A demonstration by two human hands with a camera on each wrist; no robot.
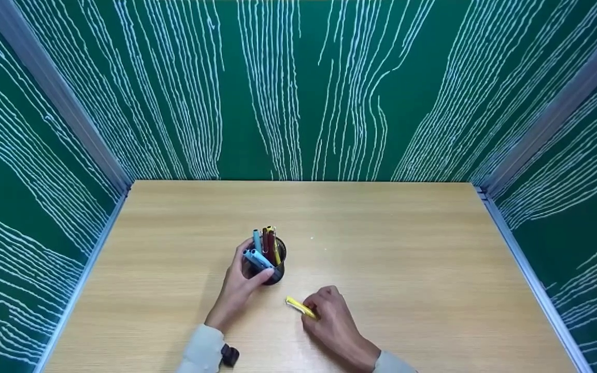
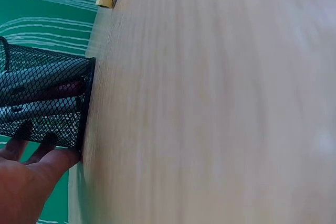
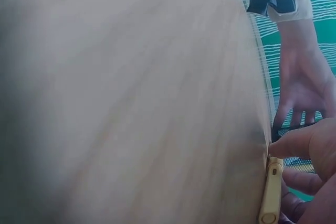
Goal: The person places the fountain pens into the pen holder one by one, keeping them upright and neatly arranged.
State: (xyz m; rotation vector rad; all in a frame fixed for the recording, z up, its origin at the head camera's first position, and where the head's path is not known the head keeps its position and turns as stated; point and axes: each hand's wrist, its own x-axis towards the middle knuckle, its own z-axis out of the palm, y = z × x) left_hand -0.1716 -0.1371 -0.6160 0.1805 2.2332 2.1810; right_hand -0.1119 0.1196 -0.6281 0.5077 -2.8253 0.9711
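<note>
A black mesh pen cup (image 1: 271, 265) stands near the middle of the wooden table (image 1: 392, 243), with blue, red and yellow pens (image 1: 265, 246) sticking out of it. My left hand (image 1: 241, 282) grips the cup from the left side, fingers curled round its wall (image 2: 50, 100). Just to the right and nearer me, my right hand (image 1: 329, 316) pinches a yellow pen (image 1: 299, 306) that lies low against the tabletop. The right wrist view shows the thumb on the yellow pen (image 3: 271, 192) and the left hand (image 3: 302, 90) on the cup beyond.
Green panels with white wavy lines (image 1: 298, 88) wall the table on the left, back and right. A small black device (image 1: 229, 355) sits at the left wrist cuff. Bare tabletop stretches right and behind the cup.
</note>
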